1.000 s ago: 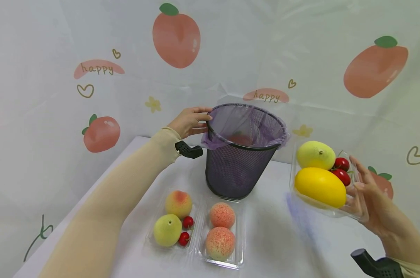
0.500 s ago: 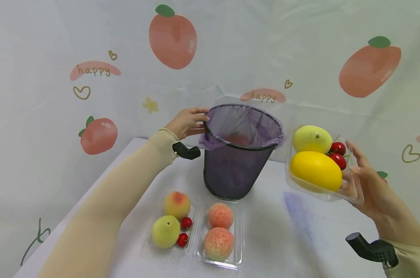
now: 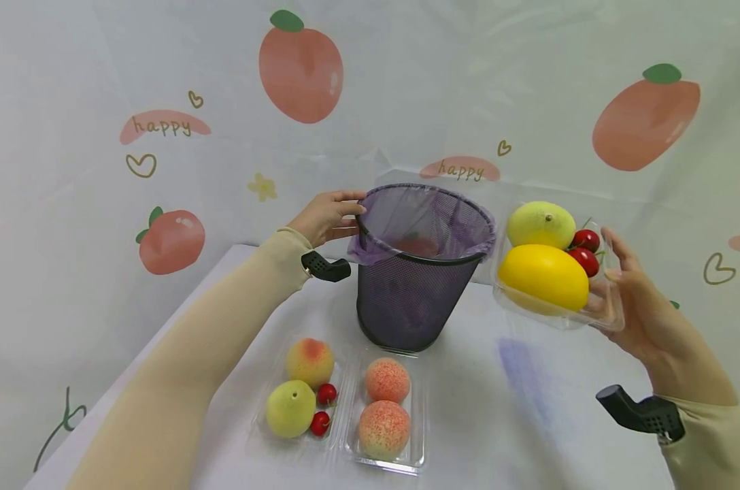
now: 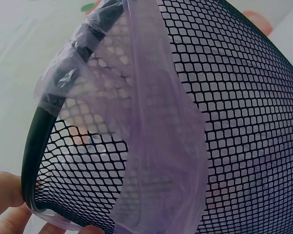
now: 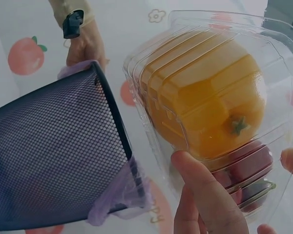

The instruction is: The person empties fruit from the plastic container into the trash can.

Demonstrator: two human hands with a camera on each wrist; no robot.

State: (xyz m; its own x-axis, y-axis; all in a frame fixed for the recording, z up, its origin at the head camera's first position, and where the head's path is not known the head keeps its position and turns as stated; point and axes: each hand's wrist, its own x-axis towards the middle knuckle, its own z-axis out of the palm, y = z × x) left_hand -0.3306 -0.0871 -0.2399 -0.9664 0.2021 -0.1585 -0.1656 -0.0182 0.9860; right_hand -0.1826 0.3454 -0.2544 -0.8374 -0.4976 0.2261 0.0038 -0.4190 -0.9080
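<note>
My left hand [image 3: 327,216] grips the left rim of a black mesh wastebasket [image 3: 415,303], which stands on the table. A thin purple bag [image 3: 373,250] lines it and folds over the rim; the left wrist view shows fingers [image 4: 7,192] on both sides of the rim. My right hand [image 3: 648,306] holds a clear plastic fruit box [image 3: 553,318] raised to the right of the basket, tilted so its contents face me. Inside lie a yellow oval fruit [image 3: 544,275], a pale green round fruit [image 3: 541,224] and two red cherries [image 3: 584,262].
In front of the basket lie two more clear boxes. One holds two speckled pink peaches [image 3: 385,429]; the other holds a yellow-red peach [image 3: 310,362], a green fruit [image 3: 290,408] and two cherries [image 3: 320,423]. A printed cloth backdrop [image 3: 370,82] rises behind the table [image 3: 468,422].
My right hand has lifted the fruit box up and moved it left, closer to the basket. The left hand stays at the rim; the view has shifted slightly.
</note>
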